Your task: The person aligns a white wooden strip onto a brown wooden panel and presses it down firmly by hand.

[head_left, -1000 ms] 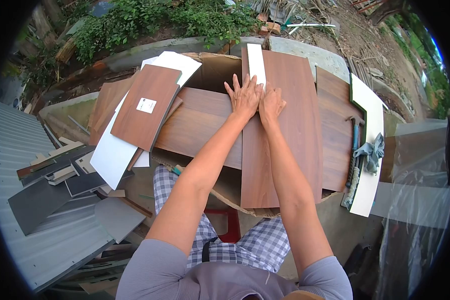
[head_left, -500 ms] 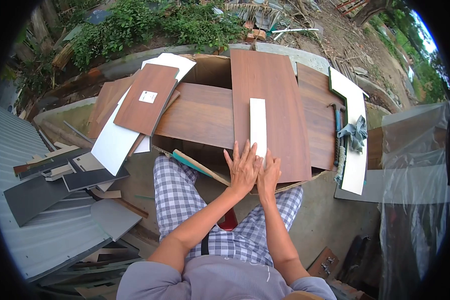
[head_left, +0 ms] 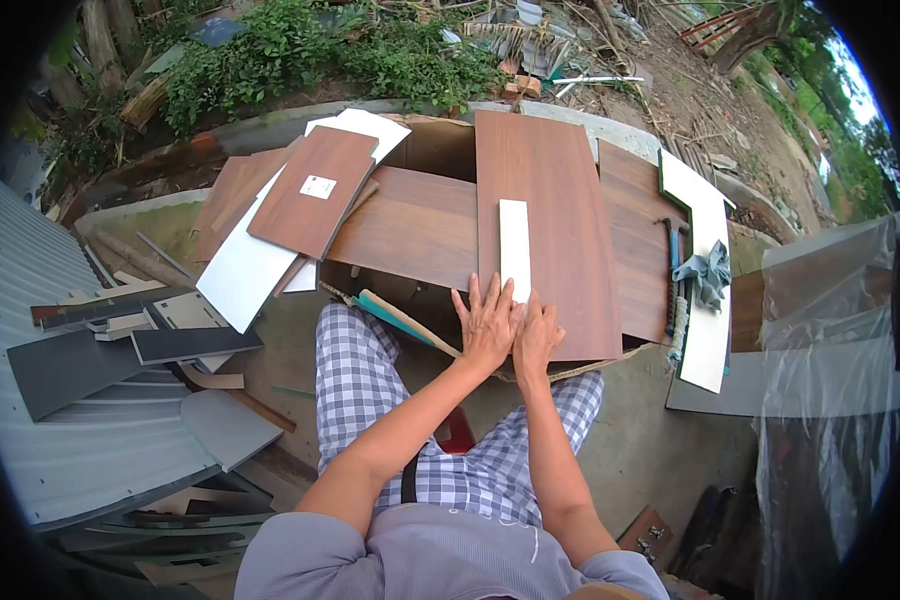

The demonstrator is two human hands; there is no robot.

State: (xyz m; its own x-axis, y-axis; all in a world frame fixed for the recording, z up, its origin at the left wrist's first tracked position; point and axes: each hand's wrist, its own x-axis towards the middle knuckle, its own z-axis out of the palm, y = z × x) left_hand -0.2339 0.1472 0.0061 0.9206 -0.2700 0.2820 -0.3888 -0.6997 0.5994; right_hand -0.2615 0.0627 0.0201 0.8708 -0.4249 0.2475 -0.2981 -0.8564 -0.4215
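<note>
A narrow white strip (head_left: 514, 240) lies lengthwise on a wide brown wood-grain board (head_left: 565, 220). My left hand (head_left: 490, 325) rests flat at the strip's near end, fingers spread over the strip and the board. Right beside it, my right hand (head_left: 538, 338) presses at the strip's lower right corner with its fingers bent together. Whatever those fingers may hold is hidden. Beneath the wide board, another brown board (head_left: 405, 225) runs crosswise over an open cardboard box (head_left: 430, 145).
To the right, a hammer (head_left: 673, 235) and a grey-blue cloth (head_left: 708, 275) lie by a white notched panel (head_left: 705, 345). Brown (head_left: 315, 195) and white panels (head_left: 232, 285) are stacked at left. Dark offcuts (head_left: 75, 370) rest on corrugated sheeting (head_left: 30, 260). Clear plastic sheeting (head_left: 825, 400) hangs at right.
The camera view has shifted slightly, moving the boards a little in the picture. My hands stay at the strip's near end; the right fingers look more bent.
</note>
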